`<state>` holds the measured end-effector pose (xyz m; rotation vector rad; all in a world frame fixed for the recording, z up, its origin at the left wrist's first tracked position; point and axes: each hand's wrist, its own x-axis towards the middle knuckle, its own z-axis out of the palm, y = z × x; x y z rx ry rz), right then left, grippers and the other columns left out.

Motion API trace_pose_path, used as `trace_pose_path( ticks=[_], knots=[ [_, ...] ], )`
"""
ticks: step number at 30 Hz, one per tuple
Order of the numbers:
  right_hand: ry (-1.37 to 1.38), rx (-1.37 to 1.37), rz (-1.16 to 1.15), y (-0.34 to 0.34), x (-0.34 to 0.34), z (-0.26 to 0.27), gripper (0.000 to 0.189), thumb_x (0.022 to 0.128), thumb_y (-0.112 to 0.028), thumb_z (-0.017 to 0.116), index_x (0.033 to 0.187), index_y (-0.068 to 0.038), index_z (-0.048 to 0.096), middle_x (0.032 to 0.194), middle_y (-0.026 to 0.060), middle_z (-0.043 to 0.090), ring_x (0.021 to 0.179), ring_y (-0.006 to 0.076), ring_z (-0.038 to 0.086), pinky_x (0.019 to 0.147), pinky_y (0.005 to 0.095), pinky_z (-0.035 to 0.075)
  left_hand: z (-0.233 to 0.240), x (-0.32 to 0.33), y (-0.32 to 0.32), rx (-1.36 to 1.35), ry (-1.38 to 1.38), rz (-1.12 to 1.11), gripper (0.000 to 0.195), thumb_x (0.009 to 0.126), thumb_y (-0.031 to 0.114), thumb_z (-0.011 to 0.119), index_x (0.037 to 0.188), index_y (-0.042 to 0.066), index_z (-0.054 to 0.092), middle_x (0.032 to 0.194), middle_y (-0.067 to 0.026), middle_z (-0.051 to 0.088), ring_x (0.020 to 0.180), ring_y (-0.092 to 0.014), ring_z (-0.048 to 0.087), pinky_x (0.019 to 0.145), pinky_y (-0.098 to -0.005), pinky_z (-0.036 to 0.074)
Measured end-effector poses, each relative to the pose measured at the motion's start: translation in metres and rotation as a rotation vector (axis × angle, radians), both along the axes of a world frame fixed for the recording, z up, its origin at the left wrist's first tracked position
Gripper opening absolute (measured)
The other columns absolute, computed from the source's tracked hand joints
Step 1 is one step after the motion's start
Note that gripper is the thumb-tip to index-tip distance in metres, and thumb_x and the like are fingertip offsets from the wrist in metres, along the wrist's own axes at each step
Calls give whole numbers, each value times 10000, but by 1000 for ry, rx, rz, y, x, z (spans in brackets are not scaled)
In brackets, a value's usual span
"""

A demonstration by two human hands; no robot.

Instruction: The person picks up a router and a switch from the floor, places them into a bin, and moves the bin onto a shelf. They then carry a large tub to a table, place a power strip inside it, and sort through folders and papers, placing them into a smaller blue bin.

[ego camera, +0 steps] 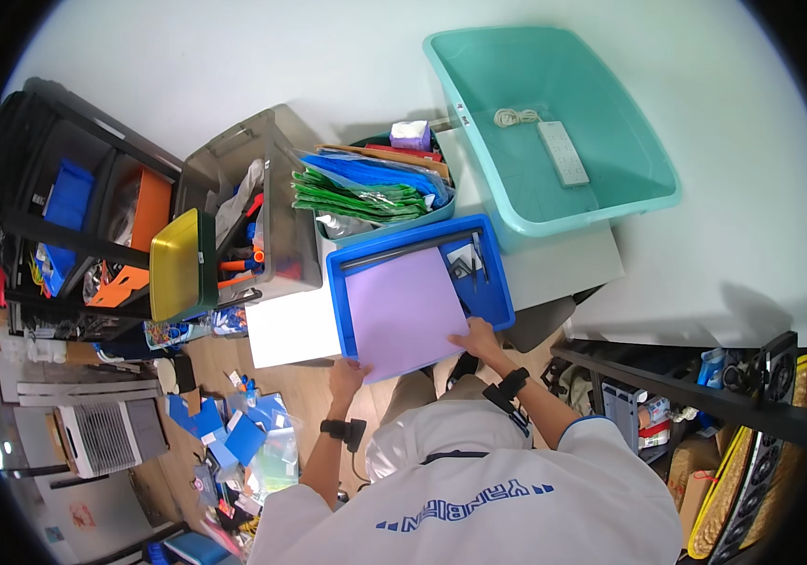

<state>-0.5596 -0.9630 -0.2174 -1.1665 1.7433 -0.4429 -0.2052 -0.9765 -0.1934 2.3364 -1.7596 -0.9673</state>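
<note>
A lilac sheet (407, 311), perhaps paper or a folder, lies partly inside a shallow blue plastic tray (414, 235), its near edge reaching over the tray's front rim. My left hand (348, 378) pinches the sheet's near left corner. At its near right corner, my right hand (477, 340) grips the sheet beside the tray's front wall. Along the tray's far side runs a dark rod (410, 251). To the sheet's right lie slim dark pen-like tools (479, 260) and a small white card-like piece (458, 256) with a dark item on it.
Behind the tray, a teal bin (332, 241) holds green and blue plastic packets (368, 191). A large turquoise tub (629, 162) with a white power strip (563, 154) stands right. Left are a grey storage box (294, 226) and yellow-green container (173, 265). Blue folders (244, 438) cover the floor.
</note>
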Motion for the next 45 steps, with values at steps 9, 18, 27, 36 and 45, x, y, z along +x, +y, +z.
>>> trace_pose_path(
  ticks=[9, 18, 27, 36, 45],
  knots=[
    [-163, -14, -240, 19, -8, 6, 614, 776, -317, 873, 1177, 77, 627, 1087, 245, 714, 997, 375, 716, 896, 439, 545, 24, 4, 3, 147, 364, 72, 422, 778, 305, 877, 999, -35, 757, 870, -134, 751, 760, -235, 716, 707, -351, 562],
    [106, -330, -114, 16, -12, 80, 432, 883, -176, 784, 1191, 39, 570, 1002, 225, 724, 952, 271, 742, 734, 368, 608, 3, 37, -6, 191, 698, 190, 352, 826, 111, 817, 1122, -48, 713, 1034, -132, 728, 918, -219, 691, 787, -339, 567],
    [-661, -163, -444, 33, 13, 170, 307, 955, -53, 691, 1159, 9, 470, 1054, 173, 668, 937, 258, 725, 791, 397, 662, 103, 2, -7, -371, 377, -653, 874, 744, 396, 896, 1437, 28, 511, 1489, -274, 468, 1350, -472, 468, 1113, -515, 413],
    [-835, -153, -471, 40, 97, 245, 317, 981, -46, 666, 1200, 25, 449, 1087, 185, 674, 988, 262, 726, 846, 397, 658, 159, -23, 16, -587, 397, -745, 688, 747, -130, 551, 1424, -7, 534, 1411, -267, 563, 1330, -415, 540, 1138, -499, 440],
    [-823, -81, -369, 35, 130, 257, 402, 1062, -220, 586, 1339, 49, 480, 1202, 171, 683, 1089, 263, 707, 925, 396, 602, 164, 32, -1, -783, 370, -702, 735, 673, -136, 575, 1389, 27, 602, 1353, -258, 617, 1222, -428, 620, 1076, -509, 502]
  ],
)
